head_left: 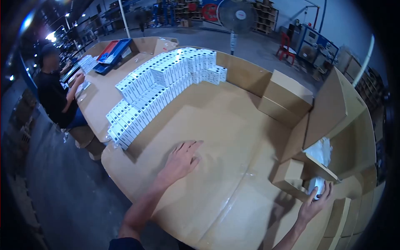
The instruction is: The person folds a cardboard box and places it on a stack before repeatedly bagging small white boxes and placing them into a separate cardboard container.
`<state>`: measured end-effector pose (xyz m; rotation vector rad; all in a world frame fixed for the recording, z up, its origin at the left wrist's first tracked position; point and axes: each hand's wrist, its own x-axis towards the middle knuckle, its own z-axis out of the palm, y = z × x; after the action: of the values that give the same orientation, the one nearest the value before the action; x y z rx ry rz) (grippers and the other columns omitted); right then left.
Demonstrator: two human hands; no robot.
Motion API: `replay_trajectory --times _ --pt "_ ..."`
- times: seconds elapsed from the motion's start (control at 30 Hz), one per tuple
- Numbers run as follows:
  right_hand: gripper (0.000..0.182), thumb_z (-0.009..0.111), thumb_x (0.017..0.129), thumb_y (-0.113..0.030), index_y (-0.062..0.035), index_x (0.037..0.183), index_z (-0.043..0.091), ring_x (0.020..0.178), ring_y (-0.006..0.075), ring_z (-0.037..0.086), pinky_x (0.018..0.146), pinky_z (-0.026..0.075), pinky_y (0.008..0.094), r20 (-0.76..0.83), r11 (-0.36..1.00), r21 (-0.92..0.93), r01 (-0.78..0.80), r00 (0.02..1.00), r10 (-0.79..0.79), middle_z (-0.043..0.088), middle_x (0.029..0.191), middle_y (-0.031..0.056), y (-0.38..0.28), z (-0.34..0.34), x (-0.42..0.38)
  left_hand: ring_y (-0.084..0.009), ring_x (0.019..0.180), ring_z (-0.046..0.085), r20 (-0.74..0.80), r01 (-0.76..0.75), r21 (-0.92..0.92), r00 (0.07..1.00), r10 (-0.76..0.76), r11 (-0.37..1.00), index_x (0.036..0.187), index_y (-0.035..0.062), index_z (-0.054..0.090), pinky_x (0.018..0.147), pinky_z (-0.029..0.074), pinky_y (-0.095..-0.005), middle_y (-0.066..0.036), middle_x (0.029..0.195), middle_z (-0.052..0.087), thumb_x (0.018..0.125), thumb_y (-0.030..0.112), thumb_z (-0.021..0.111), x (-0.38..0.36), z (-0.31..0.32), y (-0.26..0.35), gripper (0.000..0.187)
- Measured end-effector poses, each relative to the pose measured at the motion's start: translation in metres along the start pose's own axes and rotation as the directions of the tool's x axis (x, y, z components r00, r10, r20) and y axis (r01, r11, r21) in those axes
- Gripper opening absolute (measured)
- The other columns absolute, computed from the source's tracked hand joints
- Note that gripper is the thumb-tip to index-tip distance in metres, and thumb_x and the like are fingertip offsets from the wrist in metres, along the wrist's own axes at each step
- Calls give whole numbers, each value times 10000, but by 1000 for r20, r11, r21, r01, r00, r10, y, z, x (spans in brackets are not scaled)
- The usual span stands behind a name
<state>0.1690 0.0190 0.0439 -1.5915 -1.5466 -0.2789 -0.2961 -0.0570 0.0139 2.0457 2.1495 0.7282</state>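
Observation:
My left hand (pixel 181 161) hovers over or rests on the cardboard-covered table (pixel 216 121), fingers stretched out and nothing in it. At the right, my right hand (pixel 314 205) has its thumb and fingers around the near end of a small white box (pixel 317 186). That box sits at an open brown carton (pixel 287 173), and its far end is partly hidden by a cardboard flap. Beyond my left hand, many small white boxes with dark marks (pixel 156 91) stand in a curved, stepped stack.
A large open carton (pixel 327 110) with clear plastic (pixel 320 152) in it stands at the right. Behind it is a closed brown box (pixel 287 98). At left sits a co-worker (pixel 56 91) near blue trays (pixel 112 58). A fan (pixel 237 16) stands beyond the table.

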Motion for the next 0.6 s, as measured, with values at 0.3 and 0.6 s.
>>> replay_trajectory --times 0.3,0.6 --pt "408 580 889 42 1 1296 570 1088 295 605 856 518 385 326 788 603 125 863 -386 609 1267 175 -186 113 26 -365 1268 550 -102 -105 -13 989 103 994 1262 92 594 1061 474 -472 -141 1411 536 883 145 701 101 22 -77 397" --pt "476 555 910 20 -15 1372 446 1275 439 529 1082 432 498 468 727 679 104 701 -537 601 1337 241 -256 322 63 -386 1281 542 -130 -200 22 971 201 980 1191 75 596 1056 480 -482 -146 1516 464 889 135 692 231 56 -110 322"
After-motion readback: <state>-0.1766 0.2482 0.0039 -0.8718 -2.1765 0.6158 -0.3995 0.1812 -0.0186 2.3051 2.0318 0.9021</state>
